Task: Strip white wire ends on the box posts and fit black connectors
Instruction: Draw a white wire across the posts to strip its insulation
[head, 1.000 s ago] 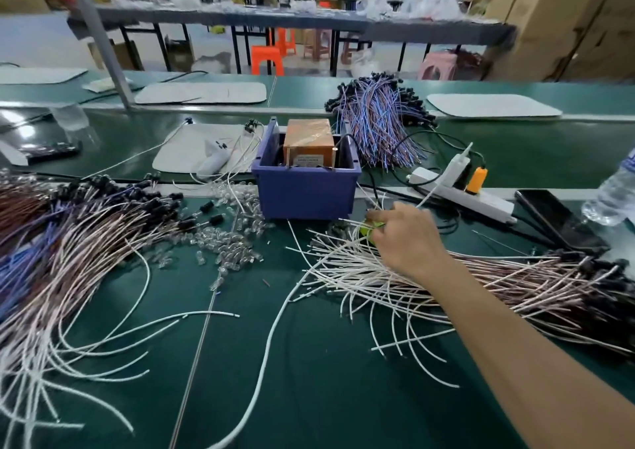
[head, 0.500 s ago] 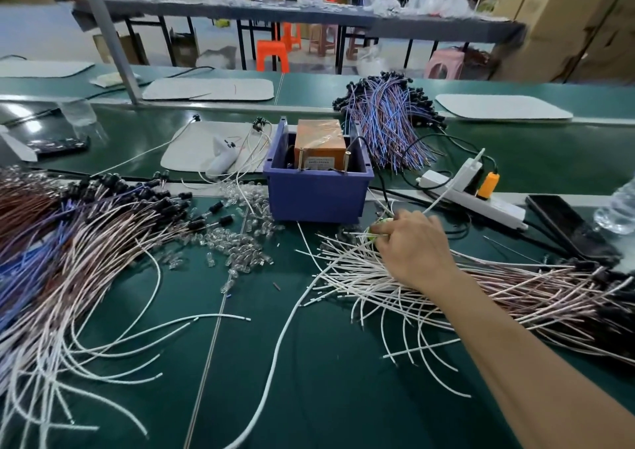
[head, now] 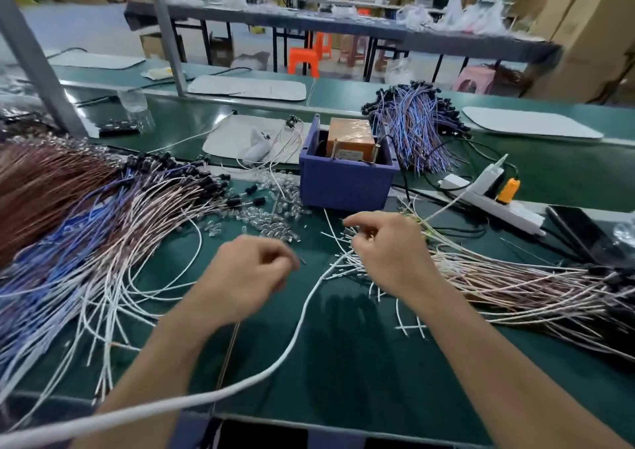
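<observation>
Step in hand — wire selection. Right hand curls over the white wires fanned toward the desk's right edge; left hand curls beside it — grip on either cannot be told. Next: carry one end to the box posts.

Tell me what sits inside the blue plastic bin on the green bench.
An orange-brown box wrapped in clear film, with two thin metal posts at its front. The wall of the blue plastic bin hides the box's lower part and the bin's floor.
</observation>
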Tool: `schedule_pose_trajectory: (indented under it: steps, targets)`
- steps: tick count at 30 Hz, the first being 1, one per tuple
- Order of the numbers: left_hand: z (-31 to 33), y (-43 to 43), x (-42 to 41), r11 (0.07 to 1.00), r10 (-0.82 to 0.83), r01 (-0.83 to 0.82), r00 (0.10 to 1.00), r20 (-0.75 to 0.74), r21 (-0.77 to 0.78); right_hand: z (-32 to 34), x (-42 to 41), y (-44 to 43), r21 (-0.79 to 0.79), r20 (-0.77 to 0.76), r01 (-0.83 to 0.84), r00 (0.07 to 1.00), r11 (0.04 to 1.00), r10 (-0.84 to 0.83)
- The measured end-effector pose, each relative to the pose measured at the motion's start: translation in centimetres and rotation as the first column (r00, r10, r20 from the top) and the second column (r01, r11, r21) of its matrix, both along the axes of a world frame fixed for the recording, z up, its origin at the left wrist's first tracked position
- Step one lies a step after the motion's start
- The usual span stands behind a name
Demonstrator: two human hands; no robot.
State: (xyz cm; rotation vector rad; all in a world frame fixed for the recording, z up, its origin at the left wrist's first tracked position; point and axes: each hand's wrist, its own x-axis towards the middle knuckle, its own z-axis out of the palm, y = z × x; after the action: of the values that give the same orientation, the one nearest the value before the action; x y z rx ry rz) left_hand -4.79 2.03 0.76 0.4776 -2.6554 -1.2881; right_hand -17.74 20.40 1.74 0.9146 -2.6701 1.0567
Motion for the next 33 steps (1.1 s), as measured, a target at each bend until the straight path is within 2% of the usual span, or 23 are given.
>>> schedule_pose_trajectory:
  steps: [3, 6, 10, 16, 19, 22, 25, 29, 33]
  targets:
    - [-0.2, 2.1, -3.9, 0.991, 0.12, -0.109, 0.98, -0.162, 0.074, -0.1, 0.7, -2.4, -0.078, 0.131, -0.03, 0.991, 0.996, 0.04]
    - [-1.4, 3.3, -6.0, 0.974, 0.226, -0.217, 0.935, -0.272, 0.064, -0.6, 0.9, -3.9, -0.168, 0.217, -0.003, 0.975, 0.986, 0.04]
    - [-3.6, 3.3, -6.2, 0.972, 0.218, -0.236, 0.881, -0.419, 0.009, -1.8, 0.8, -4.3, -0.141, 0.278, -0.054, 0.956, 0.989, 0.092]
    - [-4.4, 3.1, -6.8, 0.967, 0.239, -0.253, 0.845, -0.479, 0.036, -3.3, 2.1, -5.4, -0.208, 0.174, -0.002, 0.984, 0.978, 0.039]
    - [-4.5, 3.0, -6.9, 0.961, 0.257, -0.273, 0.838, -0.482, 0.038, -3.6, 2.2, -5.7, -0.179, 0.12, 0.005, 0.993, 0.984, 0.017]
    - [-4.3, 3.2, -6.8, 0.953, 0.289, -0.297, 0.818, -0.497, 0.065, -3.0, 1.7, -6.0, -0.19, 0.146, 0.001, 0.989, 0.982, 0.028]
    - [-4.1, 3.1, -6.4, 0.954, 0.289, -0.29, 0.817, -0.499, 0.079, -2.3, 1.4, -6.2, -0.146, 0.048, -0.022, 0.998, 0.989, 0.03]
    - [-4.2, 2.7, -5.9, 0.953, 0.3, -0.28, 0.802, -0.516, 0.119, -2.4, 1.2, -6.4, -0.104, 0.0, -0.072, 0.997, 0.992, 0.073]
    - [-4.3, 2.5, -6.2, 0.944, 0.32, -0.313, 0.792, -0.52, 0.105, -2.8, 0.6, -7.0, -0.155, 0.004, -0.086, 0.996, 0.984, 0.087]
